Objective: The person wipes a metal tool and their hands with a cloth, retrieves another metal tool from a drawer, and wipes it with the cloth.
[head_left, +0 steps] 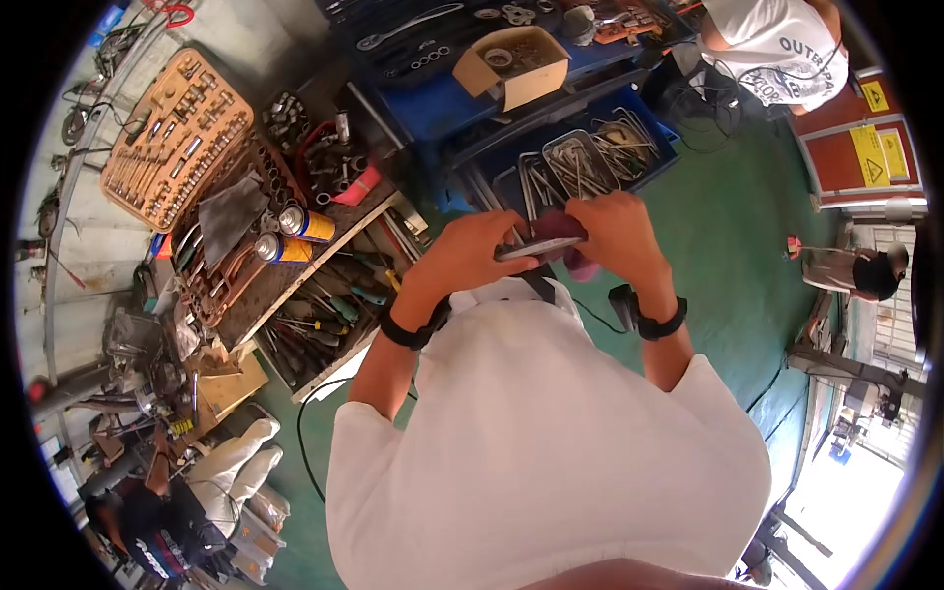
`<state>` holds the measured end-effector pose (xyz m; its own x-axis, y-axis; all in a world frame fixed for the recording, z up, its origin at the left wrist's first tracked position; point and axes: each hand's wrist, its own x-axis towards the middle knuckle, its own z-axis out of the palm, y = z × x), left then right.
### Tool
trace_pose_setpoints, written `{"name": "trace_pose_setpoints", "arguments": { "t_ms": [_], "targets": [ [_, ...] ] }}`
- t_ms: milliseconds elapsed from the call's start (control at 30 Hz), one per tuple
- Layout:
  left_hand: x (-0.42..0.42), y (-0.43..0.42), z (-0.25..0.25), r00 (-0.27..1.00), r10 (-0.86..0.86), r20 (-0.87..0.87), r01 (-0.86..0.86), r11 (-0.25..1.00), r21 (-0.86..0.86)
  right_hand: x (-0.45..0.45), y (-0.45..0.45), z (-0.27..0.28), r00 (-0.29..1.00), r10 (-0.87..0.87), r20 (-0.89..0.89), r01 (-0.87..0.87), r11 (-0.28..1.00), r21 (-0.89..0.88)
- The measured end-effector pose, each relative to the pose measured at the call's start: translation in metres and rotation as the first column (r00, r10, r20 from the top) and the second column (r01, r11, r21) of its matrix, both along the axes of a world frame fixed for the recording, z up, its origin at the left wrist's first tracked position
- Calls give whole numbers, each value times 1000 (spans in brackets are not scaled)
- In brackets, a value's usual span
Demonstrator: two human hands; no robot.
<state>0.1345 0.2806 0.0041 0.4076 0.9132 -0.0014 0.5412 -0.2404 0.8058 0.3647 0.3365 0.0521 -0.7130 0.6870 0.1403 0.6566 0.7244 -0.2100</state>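
In front of my chest, my left hand (472, 253) is closed around one end of a flat grey metal piece (543, 248); its exact kind I cannot make out. My right hand (618, 233) grips a dark red cloth (582, 266), pressed against the other end of the piece. Both hands are held just this side of an open blue drawer (661, 159). Inside that drawer lie bent metal rods like hex keys (631, 138) and a metal tray (575, 162) of similar pieces. My fingers partly hide the metal piece and the cloth.
At left, a workbench (324, 258) carries two spray cans (311, 224), a grey rag (232, 218) and a socket set case (177, 143). Screwdrivers (339, 307) fill a drawer below. A cardboard box (516, 61) stands atop the blue cabinet. Other people are at upper right, far right and lower left.
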Motion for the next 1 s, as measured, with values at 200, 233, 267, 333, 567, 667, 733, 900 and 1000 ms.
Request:
{"name": "trace_pose_setpoints", "arguments": {
  "t_ms": [200,233,267,333,567,667,733,900,1000],
  "targets": [
    [26,-5,-12,990,-17,143,-2,991,132,4,1,32,999,-25,35,27,998,-56],
    [28,-4,-11,978,-14,208,-18,988,151,4,1,34,999,-30,33,31,998,-55],
    [29,-5,-12,978,-18,208,-13,989,149,5,0,36,1000,16,2,-16,999,-37],
    [31,-4,-15,983,42,177,-65,990,124,5,-3,37,998,62,-28,-63,998,-16],
    [36,-9,-9,984,175,17,-176,975,134,-1,-15,50,969,198,-151,-176,973,148],
    [32,-2,-32,970,241,-7,-234,948,217,-12,-33,48,950,208,-234,-176,973,151],
    [26,2,-34,962,135,238,-199,942,270,-20,-38,37,932,203,-301,-180,978,103],
    [18,7,-33,924,242,296,-319,915,248,-23,-44,10,973,0,-232,-51,975,-216],
    [9,3,-35,964,202,174,-243,934,261,-20,-46,23,981,-39,-192,-51,896,-441]
  ]
}}
